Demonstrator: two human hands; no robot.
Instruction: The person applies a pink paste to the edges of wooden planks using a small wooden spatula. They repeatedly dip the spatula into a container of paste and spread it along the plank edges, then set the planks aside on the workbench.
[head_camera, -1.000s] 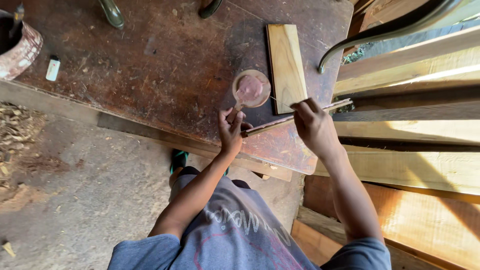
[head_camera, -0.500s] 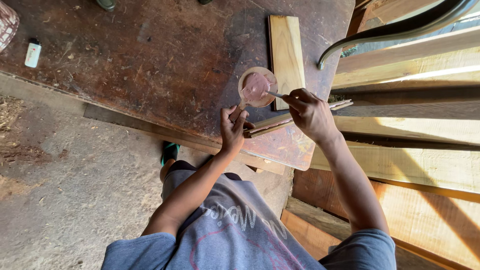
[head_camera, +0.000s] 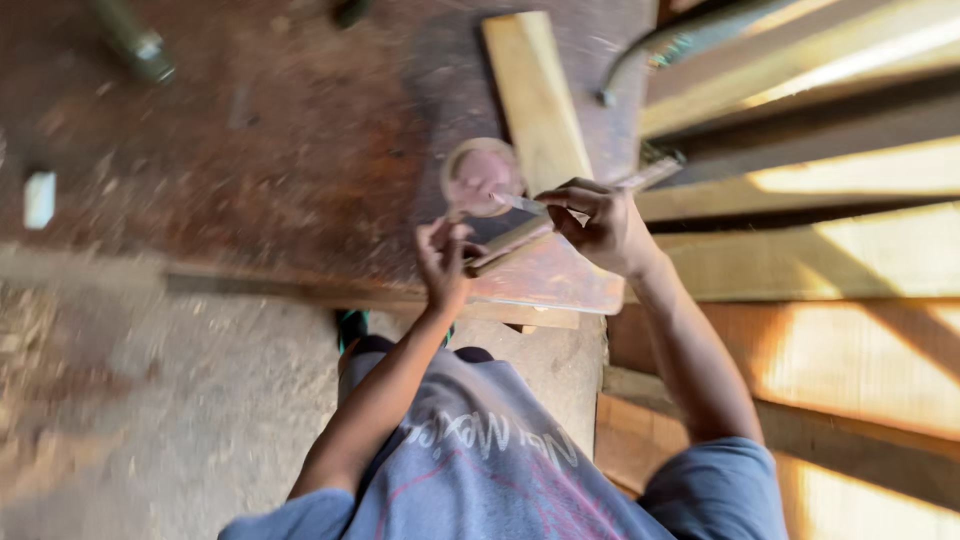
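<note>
A dark, worn bench (head_camera: 250, 150) fills the upper left and centre of the frame, its surface dusty and scratched. A pale plank (head_camera: 535, 95) lies on it at upper centre, running up to the top edge. At the left edge a small white block (head_camera: 39, 198) rests on the bench. A blurred metal piece (head_camera: 135, 45) sits at the upper left, and a dark object (head_camera: 350, 10), too blurred to tell, shows at the top edge. A curved metal bar (head_camera: 690, 40) arcs across the upper right. Long boards (head_camera: 850, 170), partly sunlit, stack along the right side. Below the bench, a dusty floor (head_camera: 150, 400) spreads over the lower left.
</note>
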